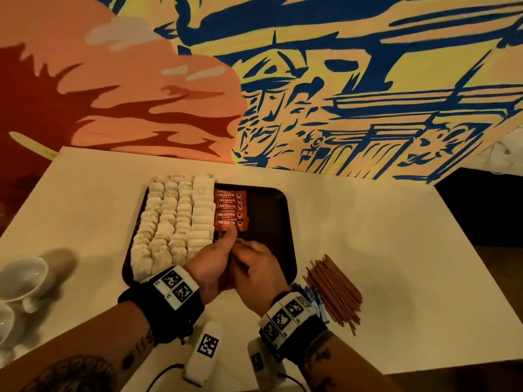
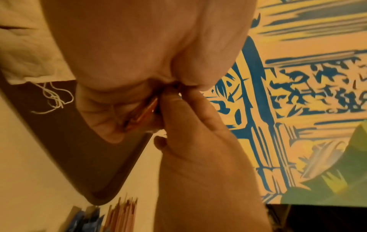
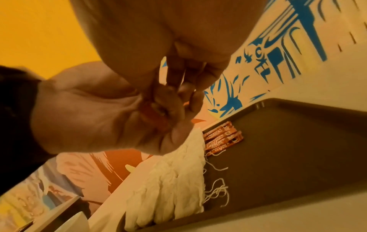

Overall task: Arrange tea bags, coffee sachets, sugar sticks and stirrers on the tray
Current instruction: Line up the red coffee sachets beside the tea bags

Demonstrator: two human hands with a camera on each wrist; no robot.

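While both hands meet over the tray's near edge, a small bunch of orange coffee sachets (image 3: 157, 117) sits between them. Left hand (image 1: 210, 263) curls its fingers round the sachets w/ thumb stuck up; right hand (image 1: 256, 268) pinches at the same bunch w/ fingertips (image 2: 174, 100) at the top. Can't tell how many sachets are in the bunch, mostly hidden by fingers.

Dark tray (image 1: 267, 205) lies mid-desk. Its left part is filled w/ rows of white tea bags (image 1: 172, 219), strings loose at the near end. Just right of those, a column of Nescafe sachets (image 1: 230, 209) overlapping each other, approx. centre of tray. Right part of tray bare.

Off the tray, on the white desk (image 1: 382, 222) to the right: pile of brown stirrers (image 1: 335, 288), blue sugar sticks (image 1: 311, 298) touching its left side. White cups (image 1: 24, 277) at desk's left edge.
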